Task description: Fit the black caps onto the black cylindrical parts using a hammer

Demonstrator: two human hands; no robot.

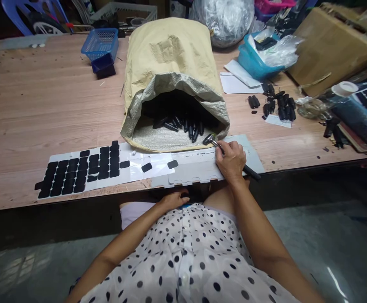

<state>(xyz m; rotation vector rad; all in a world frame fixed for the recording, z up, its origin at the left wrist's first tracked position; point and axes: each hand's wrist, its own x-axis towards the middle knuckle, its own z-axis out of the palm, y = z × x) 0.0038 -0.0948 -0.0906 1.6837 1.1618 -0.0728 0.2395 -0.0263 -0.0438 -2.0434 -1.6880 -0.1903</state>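
Observation:
My right hand (230,161) is closed around the handle of a small hammer (248,170), over a grey cardboard sheet (199,168) at the table's front edge. The metal hammer head (209,139) lies by the mouth of a large yellow woven sack (171,46). Inside the sack's open mouth lie several black tapered pieces (191,128). Below the table edge, my left hand (172,200) rests on my lap, its visible fingers slightly apart and nothing seen in them. Black rounded-corner patches (65,176) cover a white sheet at the left; a few lie singly nearer the cardboard.
Behind the sack's left side stand a blue basket (99,44) and a dark blue tray (103,65). To the right are small black parts (280,105), a turquoise basin (259,63), a cardboard box (331,50) and a clear bottle (316,107). A stuffed plastic bag (223,21) sits behind.

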